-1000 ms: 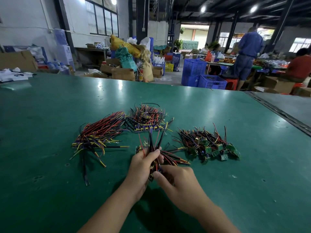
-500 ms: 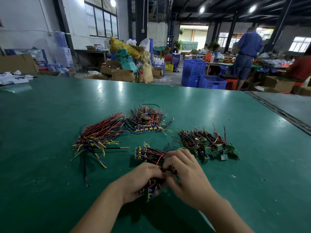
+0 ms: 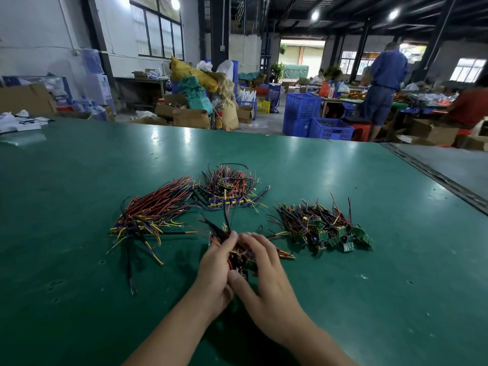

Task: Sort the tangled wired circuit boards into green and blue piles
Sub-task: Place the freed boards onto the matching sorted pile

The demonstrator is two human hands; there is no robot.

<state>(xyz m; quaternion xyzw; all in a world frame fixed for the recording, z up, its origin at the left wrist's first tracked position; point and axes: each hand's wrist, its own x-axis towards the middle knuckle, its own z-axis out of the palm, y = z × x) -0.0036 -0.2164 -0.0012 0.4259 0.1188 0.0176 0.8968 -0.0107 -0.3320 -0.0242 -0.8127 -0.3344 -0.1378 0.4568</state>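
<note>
Two hands work close together near the front of the green table [image 3: 79, 326]. The left hand [image 3: 215, 270] has its fingers curled round a small tangled bunch [image 3: 241, 256] of wired boards. The right hand [image 3: 266, 281] bends its fingers over the same bunch from the other side, with its thumb tucked under. The bunch sits between them, low over the table, and a few dark wires poke up past the fingertips. I think the job right now is to pull one board free. To do it well, hold the bunch firm with one hand and pinch one board by its body, not by a thin wire. Ease it out slowly so the wires slide apart and do not snap, then check its colour before letting go. Green ones go to the green pile [image 3: 330, 231], just right of the hands. Blue ones seem to belong with the long-wired pile [image 3: 153, 217] on the left or the far pile [image 3: 229, 191], where blue boards show. Half a second ago the right hand lay more over the left, and a row of boards showed beside the left hand. Now the hands sit side by side and those boards are hidden. The three piles have not moved.
</note>
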